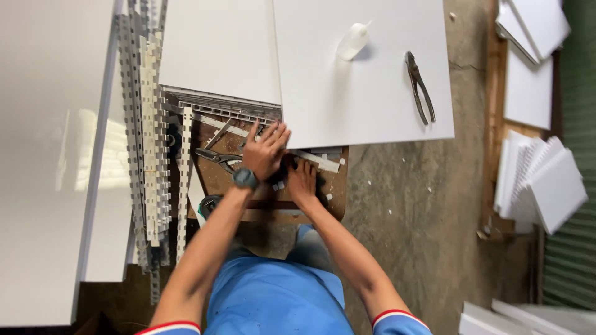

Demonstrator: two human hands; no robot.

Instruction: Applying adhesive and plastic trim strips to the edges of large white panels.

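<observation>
Both arms reach forward over the small wooden counter (pixel 335 205). Left hand (pixel 266 152) lies flat, fingers spread — holding nothing — on the white panel's (pixel 363 87) edge; right hand (pixel 302 183) beside it, grip unclear.

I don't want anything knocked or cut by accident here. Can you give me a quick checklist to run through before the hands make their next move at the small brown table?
1. Left hand free to move: ok, fingers spread, nothing gripped.
2. Right hand grip: cannot tell, it presses on something dark that it mostly hides.
3. Metal snips away from fingers: not ok, they lie right beside the left hand.
4. Pliers safely parked: ok, flat on the white panel, away from both hands.
5. Small plastic bottle stable: ok, lying on the panel away from its edges.
6. Table uncluttered: not ok, white offcuts are scattered on it.
</observation>
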